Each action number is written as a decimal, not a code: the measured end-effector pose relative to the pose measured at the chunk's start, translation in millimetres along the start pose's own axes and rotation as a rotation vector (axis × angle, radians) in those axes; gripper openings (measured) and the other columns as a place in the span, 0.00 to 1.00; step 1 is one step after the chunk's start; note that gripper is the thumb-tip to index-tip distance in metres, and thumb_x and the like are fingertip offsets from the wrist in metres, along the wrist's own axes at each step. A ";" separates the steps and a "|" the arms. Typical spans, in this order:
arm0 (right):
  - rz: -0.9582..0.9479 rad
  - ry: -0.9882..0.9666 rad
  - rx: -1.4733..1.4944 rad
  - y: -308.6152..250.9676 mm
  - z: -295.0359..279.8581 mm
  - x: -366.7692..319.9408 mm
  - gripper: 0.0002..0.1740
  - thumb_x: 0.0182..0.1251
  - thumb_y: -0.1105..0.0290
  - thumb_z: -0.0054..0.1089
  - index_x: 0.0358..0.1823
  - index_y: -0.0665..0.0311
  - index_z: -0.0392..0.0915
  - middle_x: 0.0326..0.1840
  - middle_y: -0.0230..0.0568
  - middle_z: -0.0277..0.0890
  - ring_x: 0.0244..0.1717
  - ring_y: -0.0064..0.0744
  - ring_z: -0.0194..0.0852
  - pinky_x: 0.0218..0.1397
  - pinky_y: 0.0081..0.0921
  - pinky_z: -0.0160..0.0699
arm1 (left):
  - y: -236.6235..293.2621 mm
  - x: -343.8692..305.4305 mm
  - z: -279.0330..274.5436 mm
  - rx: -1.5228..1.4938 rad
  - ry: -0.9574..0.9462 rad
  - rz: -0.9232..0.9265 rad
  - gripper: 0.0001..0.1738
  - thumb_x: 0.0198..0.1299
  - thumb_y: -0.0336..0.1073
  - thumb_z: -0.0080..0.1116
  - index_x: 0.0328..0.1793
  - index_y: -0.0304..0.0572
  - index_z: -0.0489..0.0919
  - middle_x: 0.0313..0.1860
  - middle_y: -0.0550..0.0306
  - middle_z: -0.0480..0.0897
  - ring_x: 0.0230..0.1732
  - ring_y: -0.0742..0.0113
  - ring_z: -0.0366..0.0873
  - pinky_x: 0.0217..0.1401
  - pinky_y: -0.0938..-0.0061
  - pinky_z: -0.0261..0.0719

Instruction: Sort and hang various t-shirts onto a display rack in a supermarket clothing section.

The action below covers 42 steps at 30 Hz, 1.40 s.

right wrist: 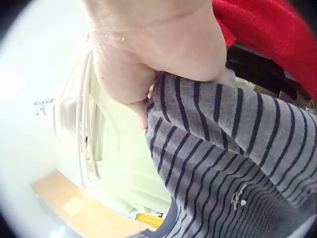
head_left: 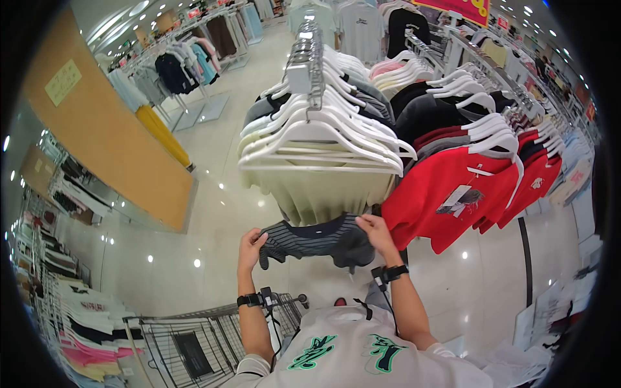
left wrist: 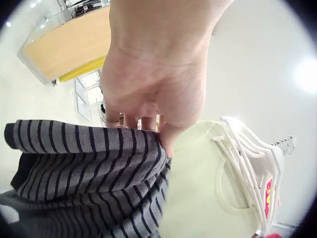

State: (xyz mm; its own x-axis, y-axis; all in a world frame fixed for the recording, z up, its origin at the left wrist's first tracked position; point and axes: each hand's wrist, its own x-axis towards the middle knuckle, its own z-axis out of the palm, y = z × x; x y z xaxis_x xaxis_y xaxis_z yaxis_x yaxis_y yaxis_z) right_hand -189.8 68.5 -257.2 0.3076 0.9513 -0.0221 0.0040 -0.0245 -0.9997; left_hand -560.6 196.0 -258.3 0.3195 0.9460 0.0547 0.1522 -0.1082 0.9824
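Shirt (head_left: 310,239) between left hand (head_left: 251,247) and right hand (head_left: 375,234), just before hanging shirts (head_left: 323,194), cart (head_left: 207,343) low at left.

Clothes shop, prob. a dept. store: long rails (head_left: 314,61) full w/ T-shirts on white hangers (head_left: 310,139), red T-shirt (head_left: 427,181) w/ price tag (head_left: 460,199), folded shirts (head_left: 84,336) on shelves, wire trolley (head_left: 194,343), sale sign (head_left: 462,6) & shiny floor (head_left: 213,187).

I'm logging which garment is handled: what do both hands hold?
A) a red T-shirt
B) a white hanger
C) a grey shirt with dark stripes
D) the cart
C: the left hand and right hand each hold an end of the grey striped shirt.
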 end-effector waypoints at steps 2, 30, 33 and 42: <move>0.019 -0.027 0.026 -5.4 -17.4 -7.1 0.14 0.76 0.65 0.59 0.34 0.69 0.79 0.26 0.22 0.72 0.29 0.13 0.63 0.32 0.18 0.63 | 4.4 -27.3 -5.8 -0.041 0.025 -0.054 0.06 0.68 0.31 0.62 0.39 0.36 0.79 0.29 0.66 0.81 0.32 0.80 0.74 0.36 0.81 0.69; -0.156 -0.636 0.202 -105.9 131.4 -68.7 0.11 0.78 0.64 0.57 0.47 0.66 0.75 0.27 0.25 0.69 0.28 0.16 0.60 0.31 0.20 0.62 | 111.9 -115.3 72.9 -0.271 -0.153 0.009 0.30 0.49 0.33 0.80 0.52 0.42 0.69 0.45 0.61 0.76 0.42 0.74 0.75 0.49 0.77 0.76; -0.143 -0.789 -0.023 -95.7 128.1 -72.6 0.13 0.77 0.63 0.57 0.45 0.67 0.75 0.28 0.31 0.70 0.29 0.20 0.63 0.33 0.24 0.65 | 74.9 -125.3 53.6 0.004 -0.188 -0.087 0.23 0.49 0.27 0.77 0.43 0.42 0.72 0.42 0.64 0.76 0.44 0.76 0.73 0.49 0.78 0.74; 0.174 -0.616 0.073 -27.9 54.0 -43.1 0.12 0.77 0.64 0.55 0.46 0.66 0.81 0.34 0.30 0.79 0.34 0.18 0.72 0.38 0.19 0.73 | 121.1 -253.5 -97.7 -0.578 1.102 0.123 0.41 0.46 0.27 0.65 0.72 0.30 0.69 0.63 0.42 0.77 0.61 0.48 0.77 0.68 0.56 0.76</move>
State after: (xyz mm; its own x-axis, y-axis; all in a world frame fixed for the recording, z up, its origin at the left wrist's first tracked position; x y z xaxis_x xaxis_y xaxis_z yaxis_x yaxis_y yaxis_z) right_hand -254.6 44.8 -229.0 -0.3048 0.9381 -0.1643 -0.0686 -0.1937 -0.9787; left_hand -714.5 -27.0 -135.7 -0.6924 0.7215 -0.0026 -0.3451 -0.3280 0.8794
